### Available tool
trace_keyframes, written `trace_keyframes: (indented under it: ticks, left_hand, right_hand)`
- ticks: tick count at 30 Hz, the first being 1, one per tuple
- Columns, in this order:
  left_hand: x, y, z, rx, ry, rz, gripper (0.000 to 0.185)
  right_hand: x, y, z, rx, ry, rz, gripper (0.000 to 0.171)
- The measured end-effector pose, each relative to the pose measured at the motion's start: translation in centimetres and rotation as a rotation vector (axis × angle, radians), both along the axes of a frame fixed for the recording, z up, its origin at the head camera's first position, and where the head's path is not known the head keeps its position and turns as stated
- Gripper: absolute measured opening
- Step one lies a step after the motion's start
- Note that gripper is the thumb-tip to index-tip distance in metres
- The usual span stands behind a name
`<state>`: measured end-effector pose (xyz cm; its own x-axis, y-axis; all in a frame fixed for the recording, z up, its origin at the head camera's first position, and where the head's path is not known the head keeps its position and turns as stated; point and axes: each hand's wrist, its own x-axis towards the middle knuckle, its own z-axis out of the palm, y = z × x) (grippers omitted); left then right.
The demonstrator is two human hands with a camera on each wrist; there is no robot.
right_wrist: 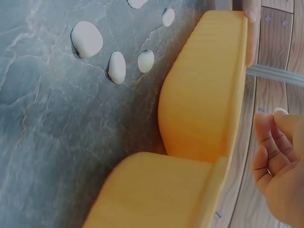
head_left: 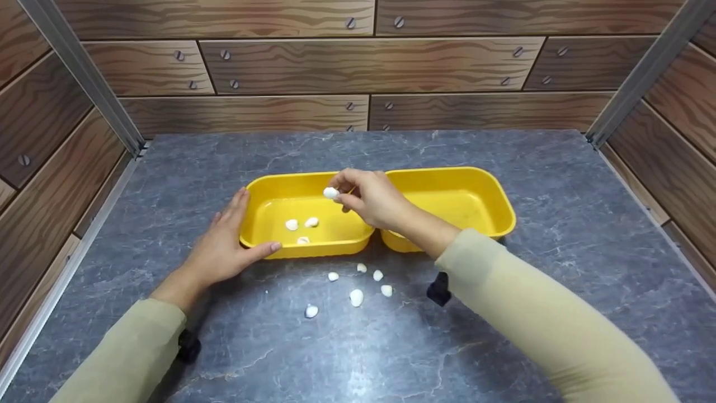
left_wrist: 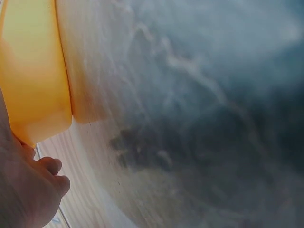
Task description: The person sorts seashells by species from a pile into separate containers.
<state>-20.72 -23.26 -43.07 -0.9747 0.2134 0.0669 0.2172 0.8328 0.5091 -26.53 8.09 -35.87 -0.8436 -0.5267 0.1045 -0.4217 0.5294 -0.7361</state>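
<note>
1. The left wrist view is showing little; a blurred corner of the left-hand yellow plastic rectangular tray (left_wrist: 33, 71) and a smeared patch of the grey marbled counter (left_wrist: 190, 95) are filling it, and only the edge of the left hand (left_wrist: 28, 194) is coming into the lower corner; the tray's inside is being cut off there.
2. In the right wrist view the trays are being seen from outside only, so their contents are staying hidden; the curled fingers (right_wrist: 270, 152) of the right hand are showing at the edge, but the thing in their grip is lying out of sight.
3. The head view is making it plain: the right hand (head_left: 372, 196) is pinching a small white rounded pebble-like piece (head_left: 330, 193) between fingertips, above the left tray (head_left: 254, 193) near its inner end.
4. The left hand (head_left: 226, 246) is lying open with straight fingers against the tray's outer end, thumb along the near rim.
5. Three similar white pieces (head_left: 302, 226) are lying on that tray's floor; the second yellow plastic tray (head_left: 492, 196) is standing just beside it, its near left corner being covered by the right wrist.
6. Six loose white pieces (head_left: 356, 296) are lying scattered on the counter, in front of the trays between the forearms; wood-patterned panel walls (head_left: 358, 61) are enclosing the counter.
</note>
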Motion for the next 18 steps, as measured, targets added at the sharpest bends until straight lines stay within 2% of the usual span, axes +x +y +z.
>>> trace_keyframes:
  ticks: [6,13,18]
  left_hand:
    - [0.1,0.0,0.0,-0.013,0.002,0.0,0.119]
    - [0.1,0.0,0.1,-0.011,-0.001,0.006,0.119]
    - [0.1,0.0,0.0,-0.006,0.0,0.005,0.119]
  right_hand:
    - [-0.8,-1.0,-1.3,0.084,0.034,0.01,0.018]
    - [-1.1,-1.9,-2.4,0.159,0.098,0.069,0.018]
    - [-1.4,-2.2,-2.9,0.21,0.075,0.099,0.017]
